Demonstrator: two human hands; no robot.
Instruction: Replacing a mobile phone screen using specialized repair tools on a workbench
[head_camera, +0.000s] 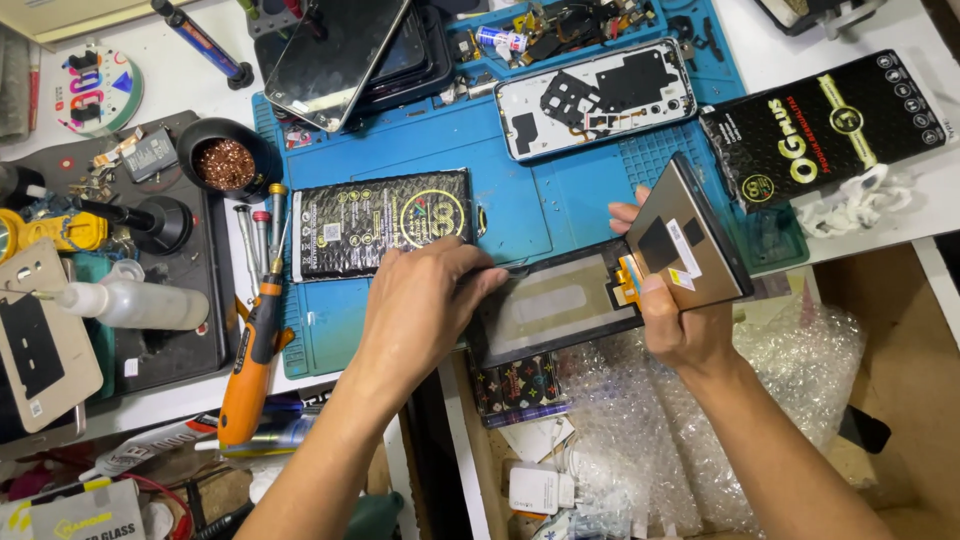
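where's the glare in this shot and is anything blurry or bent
Head view: even overhead light, soft shadows under the left hand and right hand; glare streaks on the glass panel at the top and sheen on the bubble wrap; the blue mat and table edges bow slightly from the wide lens; the hands look sharp, the bottom corners softer.

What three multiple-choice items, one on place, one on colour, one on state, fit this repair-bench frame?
1. Where does the orange-handled electric screwdriver lie?
A. at the left edge of the blue silicone work mat
B. in the bubble wrap
C. on the black packet

2. What colour is the small round pot holding copper wool?
A. white
B. black
C. red

3. What does the right hand hold?
A. nothing
B. a bottle
C. a flat metallic panel, tilted up

Key: 1 A, it lies along the mat's left border; 2 B, its rim is black; 3 C, fingers pinch the panel's lower edge.
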